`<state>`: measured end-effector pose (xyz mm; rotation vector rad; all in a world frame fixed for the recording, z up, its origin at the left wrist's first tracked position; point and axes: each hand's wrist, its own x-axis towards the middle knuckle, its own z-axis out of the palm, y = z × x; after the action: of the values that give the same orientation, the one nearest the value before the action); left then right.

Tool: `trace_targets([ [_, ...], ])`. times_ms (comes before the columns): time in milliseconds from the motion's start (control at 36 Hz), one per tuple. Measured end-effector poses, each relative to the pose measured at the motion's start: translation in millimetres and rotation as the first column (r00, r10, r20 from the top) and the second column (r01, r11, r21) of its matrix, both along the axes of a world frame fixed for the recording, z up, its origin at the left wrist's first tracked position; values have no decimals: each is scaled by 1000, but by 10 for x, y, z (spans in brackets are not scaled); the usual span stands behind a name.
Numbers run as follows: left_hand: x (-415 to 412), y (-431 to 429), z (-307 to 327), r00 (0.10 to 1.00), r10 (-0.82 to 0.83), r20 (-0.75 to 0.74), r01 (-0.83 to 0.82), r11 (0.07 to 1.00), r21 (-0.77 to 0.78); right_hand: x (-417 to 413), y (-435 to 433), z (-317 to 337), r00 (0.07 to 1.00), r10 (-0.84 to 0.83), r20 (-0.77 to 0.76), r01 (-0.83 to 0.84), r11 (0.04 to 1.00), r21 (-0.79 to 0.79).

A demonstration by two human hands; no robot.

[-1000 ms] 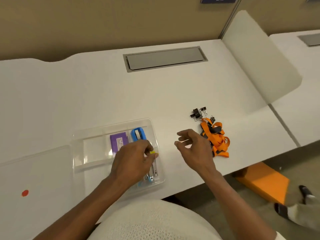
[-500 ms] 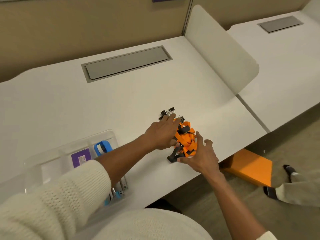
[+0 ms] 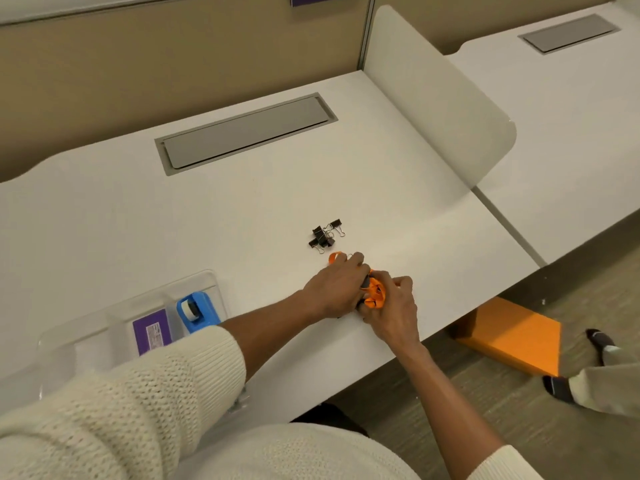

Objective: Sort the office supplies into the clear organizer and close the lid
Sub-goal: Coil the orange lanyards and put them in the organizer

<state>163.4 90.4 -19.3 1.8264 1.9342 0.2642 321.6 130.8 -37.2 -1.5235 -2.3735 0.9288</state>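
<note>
Left hand (image 3: 337, 285) and right hand (image 3: 393, 306) both closed around the orange strap bundle (image 3: 375, 292) on the worktop (image 3: 242, 209), right of the organizer (image 3: 114, 313); loose loops could snag the nearby binder clips (image 3: 323, 235) or spill.

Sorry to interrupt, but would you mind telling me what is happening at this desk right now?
A person is sorting office supplies. Both hands, left hand and right hand, are gathering a bundle of orange lanyards on the white desk. The black binder clips lie loose just beyond. The clear organizer, open at the left, already holds a blue tape dispenser and a purple packet.
</note>
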Motion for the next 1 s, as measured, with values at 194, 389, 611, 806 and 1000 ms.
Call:
trace_targets([
  [194, 62, -252, 6, 985, 119, 127, -133, 985, 111, -14, -104, -101, 982, -9, -187, 25, 996, 83],
  [389, -10, -611, 289, 964, 173, 200, -223, 939, 262, -61, -335, 163, 933, 62, -355, -2, 986, 165],
  [611, -238, -1160, 855, 947, 256, 195, -316, 852, 417, -379, -666, 698, 862, 207, -462, -107, 967, 233],
  [806, -493, -1897, 1291, 894, 401, 201, -447, 748, 491, -857, -1079, 1136, 752, 397, -527, -292, 916, 275],
  [1000, -841, -2775, 1600, 834, 549, 51, -468, 655, 593, -1520, -1695, 1349, 637, 526, -563, -502, 838, 215],
])
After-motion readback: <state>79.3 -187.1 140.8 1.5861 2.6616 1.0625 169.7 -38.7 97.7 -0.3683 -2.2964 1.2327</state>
